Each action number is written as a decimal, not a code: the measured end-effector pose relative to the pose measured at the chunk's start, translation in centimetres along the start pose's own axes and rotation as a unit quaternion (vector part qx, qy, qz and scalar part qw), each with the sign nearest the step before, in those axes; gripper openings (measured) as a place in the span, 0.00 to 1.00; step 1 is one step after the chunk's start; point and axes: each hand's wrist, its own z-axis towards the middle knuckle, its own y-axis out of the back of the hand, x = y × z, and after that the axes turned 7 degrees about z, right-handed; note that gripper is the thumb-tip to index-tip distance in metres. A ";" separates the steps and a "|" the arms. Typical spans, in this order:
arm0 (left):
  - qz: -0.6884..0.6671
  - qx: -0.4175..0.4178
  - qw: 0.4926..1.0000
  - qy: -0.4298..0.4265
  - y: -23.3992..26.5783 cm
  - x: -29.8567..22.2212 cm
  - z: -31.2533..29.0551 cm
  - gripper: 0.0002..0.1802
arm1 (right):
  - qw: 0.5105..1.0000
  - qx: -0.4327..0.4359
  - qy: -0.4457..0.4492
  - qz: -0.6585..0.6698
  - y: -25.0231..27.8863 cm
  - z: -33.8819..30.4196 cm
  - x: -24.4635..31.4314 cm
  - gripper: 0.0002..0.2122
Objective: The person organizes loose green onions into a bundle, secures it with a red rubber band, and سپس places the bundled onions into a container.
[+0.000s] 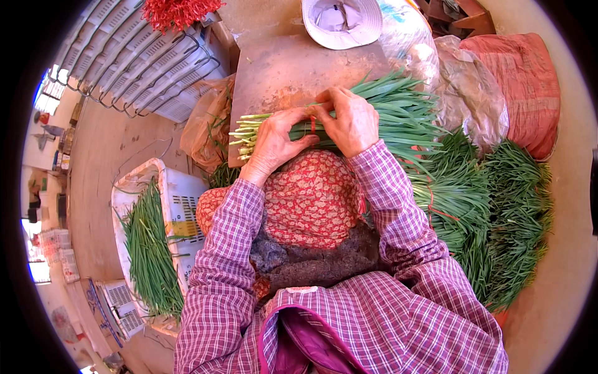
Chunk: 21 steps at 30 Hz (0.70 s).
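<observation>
A bunch of garlic chives (398, 109) lies across the board in front of me, its pale cut stems to the left and its green leaves spreading right. Around its stem part runs a red tie (313, 124). My left hand (279, 136) is closed over the stems just left of the tie, thumb toward me. On the other side, my right hand (350, 119) has its fingers bent together at the tie, pinching it. The fingertips of both hands almost meet there, and part of the tie is hidden under them.
The brown board (274, 68) bears a light hat (342, 23) at its far edge. At left stand a white crate (168, 187) of loose chives and stacked grey crates (134, 56) with red ties (177, 12) on top. Tied chive bunches (461, 199) and sacks (520, 87) lie at right.
</observation>
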 end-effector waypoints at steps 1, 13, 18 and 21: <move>-0.001 0.000 1.000 -0.002 -0.1 0.0 0.0 0.27 | 1.000 -0.002 0.000 -0.002 -0.2 -0.1 -0.3 0.10; -0.031 0.022 0.997 0.071 0.2 0.0 0.6 0.31 | 0.998 -0.042 0.038 0.039 -2.1 -1.7 0.3 0.05; 0.169 0.060 0.983 0.022 1.5 -0.2 1.9 0.56 | 0.964 -0.017 -0.047 0.260 -3.5 1.5 -2.2 0.06; 0.217 0.056 0.974 0.022 0.9 0.2 2.8 0.61 | 0.904 0.033 -0.072 0.421 -4.5 3.9 -3.9 0.05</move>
